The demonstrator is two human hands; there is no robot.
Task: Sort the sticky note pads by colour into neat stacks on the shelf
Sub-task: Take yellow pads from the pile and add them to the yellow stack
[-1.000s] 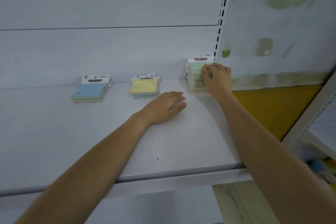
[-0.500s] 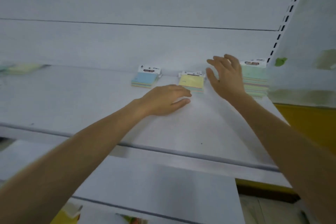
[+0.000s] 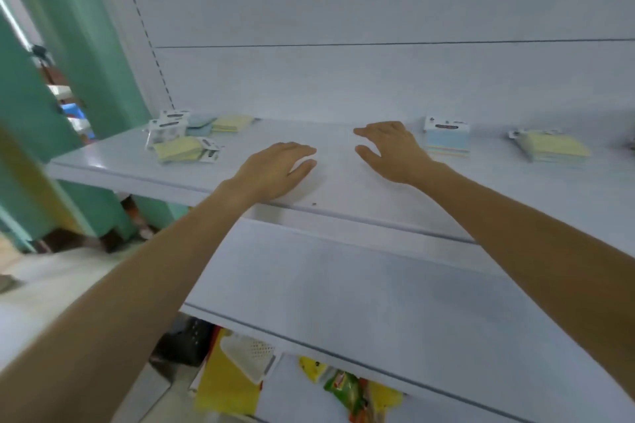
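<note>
A loose heap of sticky note pads (image 3: 184, 137) lies at the far left of the white shelf (image 3: 343, 189), mixing yellow and blue pads with white header cards. A blue-topped stack (image 3: 446, 141) stands further right, just beyond my right hand. A yellow-topped stack (image 3: 553, 148) sits near the right edge of view. My left hand (image 3: 275, 170) rests palm down on the shelf with nothing in it. My right hand (image 3: 391, 151) hovers with fingers spread, pointing left, holding nothing.
The shelf's front lip (image 3: 343, 213) runs diagonally below my hands. A lower shelf (image 3: 343, 292) sits beneath, with coloured packets (image 3: 347, 385) and a white grater (image 3: 251, 354) under it. A green pillar (image 3: 103, 55) stands to the left.
My view has swung left, so the loose heap of pads is now in sight. My right hand left the green-topped stack and moved left past the blue stack. The left hand stayed flat.
</note>
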